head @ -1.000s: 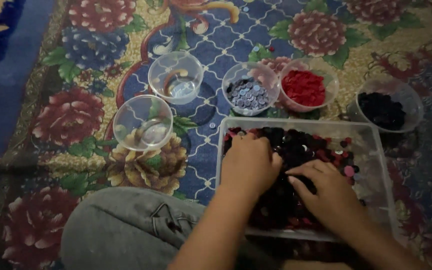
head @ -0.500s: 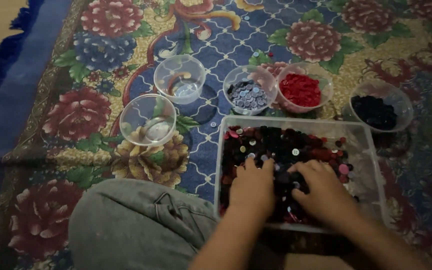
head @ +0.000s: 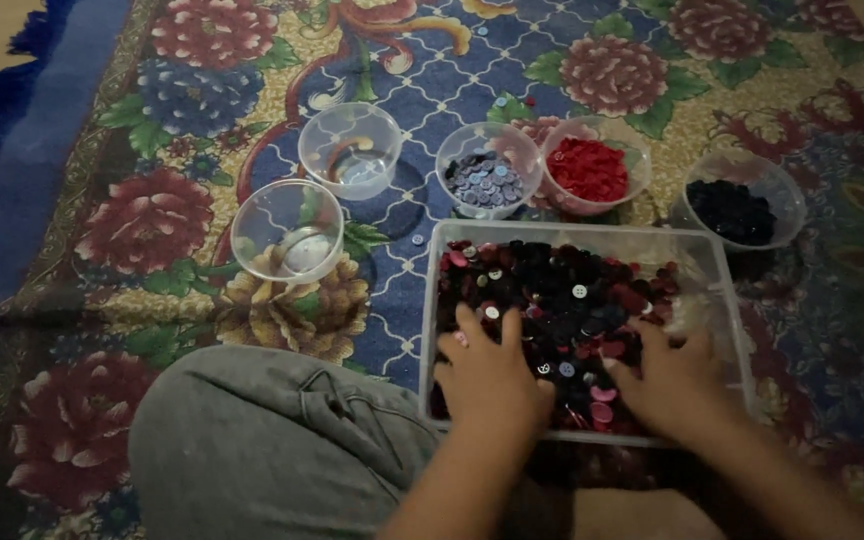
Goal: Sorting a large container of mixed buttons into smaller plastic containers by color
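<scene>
From the head view, your left hand [head: 489,375] lies palm down in the clear rectangular plastic tray [head: 727,300], fingers spread flat over the heap of mixed dark, red and pale buttons [head: 567,300] that fills it. The hand is unclenched; whether anything is pinched beneath the palm cannot be told. Your right hand [head: 674,385] rests just beside it, toward the tray's near right corner, fingers curled down into the same heap. Its fingertips are buried among the buttons, so you cannot tell whether they grasp one or lie loose.

Beyond your left fingertips, past the tray's far rim, stands a clear round plastic cup of grey-blue buttons [head: 487,180]. Touching it on the right is a clear round cup of red buttons [head: 592,168]. Beyond your right hand, off the tray's far right corner, sits a clear round cup of black buttons [head: 734,208].

To the left of your left hand, well apart from the tray, stand two more clear cups: an empty-looking round cup [head: 350,150] farther off and another clear round cup [head: 287,232] nearer to you, with something pale at its bottom that is too dim to identify.

All of it rests on a flowered carpet in red, blue and gold [head: 152,215]. Your knee in grey cloth [head: 272,450] lies just left of your left forearm.
</scene>
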